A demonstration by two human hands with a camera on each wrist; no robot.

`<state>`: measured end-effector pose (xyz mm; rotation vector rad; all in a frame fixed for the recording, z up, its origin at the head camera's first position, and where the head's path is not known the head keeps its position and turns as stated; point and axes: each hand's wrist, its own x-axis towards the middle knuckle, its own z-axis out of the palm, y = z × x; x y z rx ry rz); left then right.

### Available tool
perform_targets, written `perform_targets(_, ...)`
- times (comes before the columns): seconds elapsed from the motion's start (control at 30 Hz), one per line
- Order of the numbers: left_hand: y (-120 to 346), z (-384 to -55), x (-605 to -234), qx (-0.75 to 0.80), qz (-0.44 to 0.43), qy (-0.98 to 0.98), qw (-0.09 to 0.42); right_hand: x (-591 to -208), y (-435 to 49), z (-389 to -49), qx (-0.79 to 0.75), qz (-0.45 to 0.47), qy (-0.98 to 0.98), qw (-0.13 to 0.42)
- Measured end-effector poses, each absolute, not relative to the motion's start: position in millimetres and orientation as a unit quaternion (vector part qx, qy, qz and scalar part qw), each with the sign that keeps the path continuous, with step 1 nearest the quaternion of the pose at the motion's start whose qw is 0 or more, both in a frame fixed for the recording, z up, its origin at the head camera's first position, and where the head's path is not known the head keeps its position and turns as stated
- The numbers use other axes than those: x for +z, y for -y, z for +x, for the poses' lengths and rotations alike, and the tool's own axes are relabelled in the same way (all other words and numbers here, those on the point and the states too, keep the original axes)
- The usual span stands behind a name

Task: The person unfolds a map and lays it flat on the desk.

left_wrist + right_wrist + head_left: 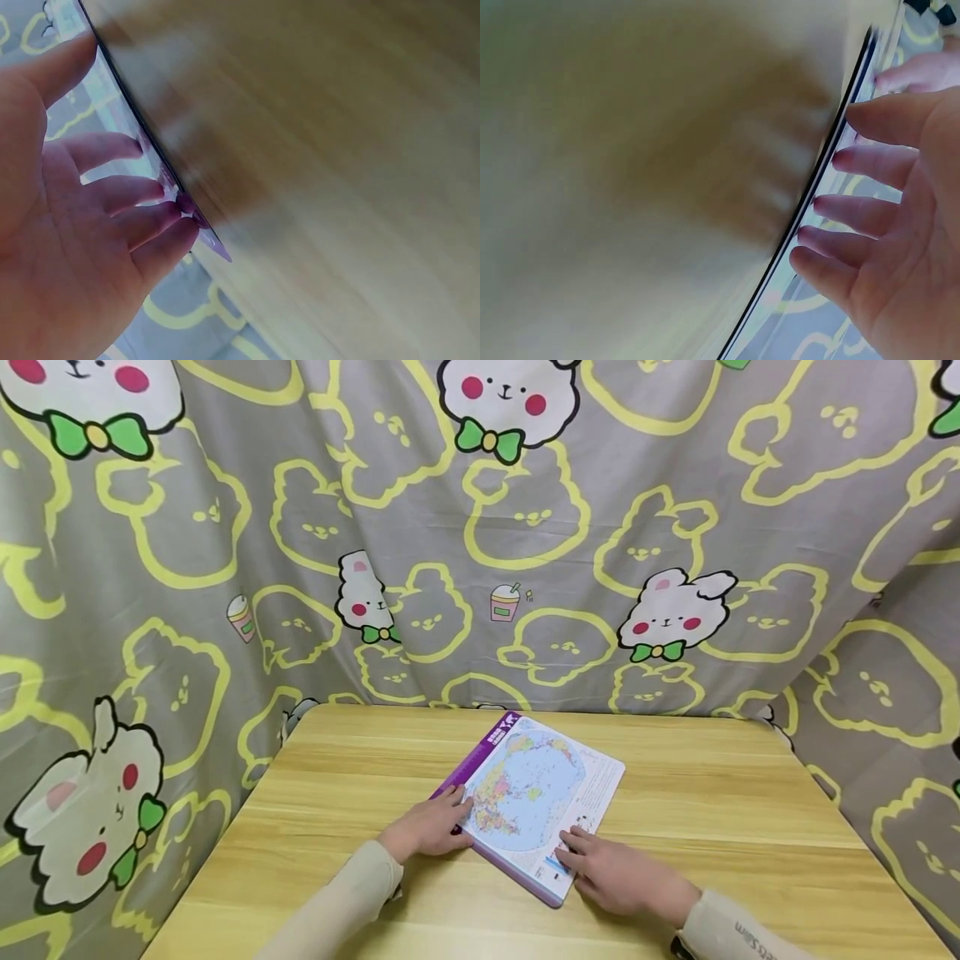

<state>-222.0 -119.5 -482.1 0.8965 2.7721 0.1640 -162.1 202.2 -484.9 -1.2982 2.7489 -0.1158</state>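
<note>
A flat box (536, 789) with a world map printed on its top lies turned at an angle on the wooden table. A purple band runs along its far left edge, and its near side is purple too. My left hand (435, 822) touches the left corner with spread fingers, the thumb at the near side. In the left wrist view, the left hand's fingertips (176, 217) meet the box's thin edge. At the lower right edge, my right hand (618, 870) rests its fingertips on the printed top. The right wrist view shows its fingers (862, 214) loosely extended against the box's edge.
The wooden table (337, 777) spreads around the box on all sides. Behind it and at both sides hangs a grey curtain (442, 527) with yellow outlines and white rabbit prints.
</note>
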Motion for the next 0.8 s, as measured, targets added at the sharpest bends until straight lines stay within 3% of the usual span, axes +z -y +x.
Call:
perform_targets(0.57,117,-223,-478,0.044,0.3,-0.946,0.115,-483,-175,-149,-0.032,-0.465,-0.885,0.021)
perform_targets(0.8,116,-224,-478,0.042,0.297,-0.946,0.123,-484,-171,-149,-0.017,-0.46,-0.887,0.04)
